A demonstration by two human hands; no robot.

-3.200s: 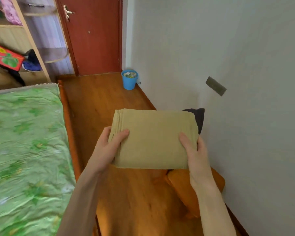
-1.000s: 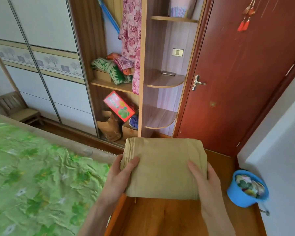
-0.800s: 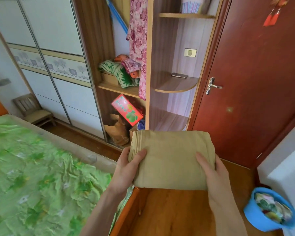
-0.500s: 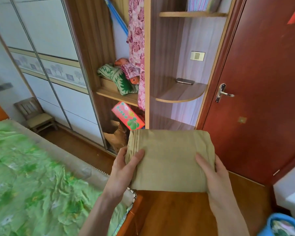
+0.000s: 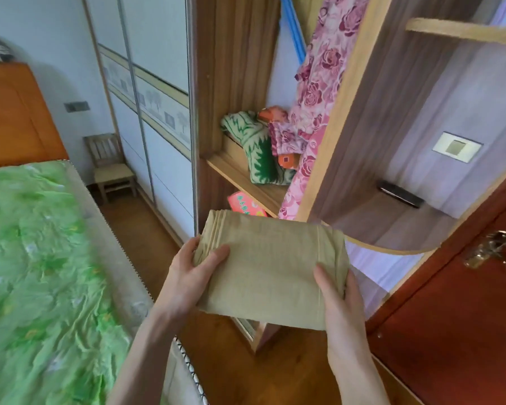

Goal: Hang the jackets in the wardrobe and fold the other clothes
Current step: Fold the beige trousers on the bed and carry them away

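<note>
A folded khaki garment (image 5: 270,270) is held flat in the air in front of the open wardrobe (image 5: 234,83). My left hand (image 5: 192,276) grips its left edge, thumb on top and fingers underneath. My right hand (image 5: 338,305) grips the right edge the same way. Inside the wardrobe a pink floral garment (image 5: 316,92) hangs down, and a green-and-white bundle (image 5: 257,150) lies on the wooden shelf (image 5: 240,173) behind it.
A bed with a green sheet (image 5: 38,273) lies at the left, its corner close to my left arm. A rounded corner shelf (image 5: 392,229) holding a dark remote (image 5: 399,197) juts out at the right. A red door (image 5: 465,317) stands beyond; a small chair (image 5: 111,168) sits far left.
The view has swung from the wall side round to the wardrobe and drawn closer to it. Both hands keep the same grip on the folded garment, which now sits just before the shelves.
</note>
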